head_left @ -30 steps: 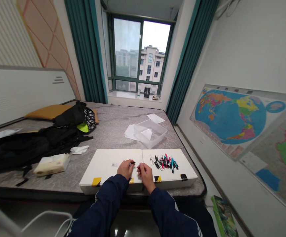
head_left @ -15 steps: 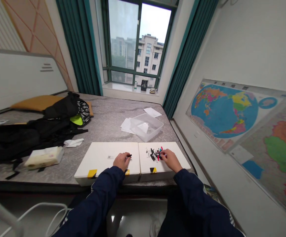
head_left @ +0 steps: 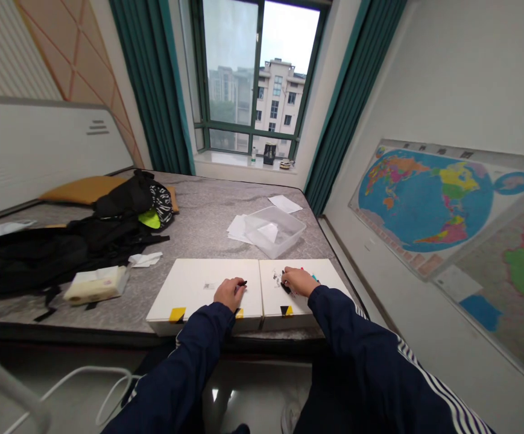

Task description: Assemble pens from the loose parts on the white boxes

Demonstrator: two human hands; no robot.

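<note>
Two white boxes lie side by side, a left box (head_left: 189, 289) and a right box (head_left: 329, 265). Over the left box, my left hand (head_left: 229, 293) is closed on a small black part (head_left: 243, 283) that pokes out past its fingertips. My right hand (head_left: 299, 281) reaches down over a pile of small parts (head_left: 277, 277) on the right box, its fingertips at a black piece (head_left: 284, 287). Whether the fingers have gripped that piece I cannot tell. The hand covers much of the pile; bits of red, teal and clear show around it.
Behind the boxes stands a clear plastic tub (head_left: 284, 241) on white papers (head_left: 239, 229). To the left are a tissue pack (head_left: 96, 284) and black bags (head_left: 94, 241) on the grey mattress (head_left: 198, 211). A world map (head_left: 419, 199) hangs on the right wall.
My right hand has moved left across the pile and now covers more of it. My left hand stays over the left box with the black part. The camera view has shifted slightly.
</note>
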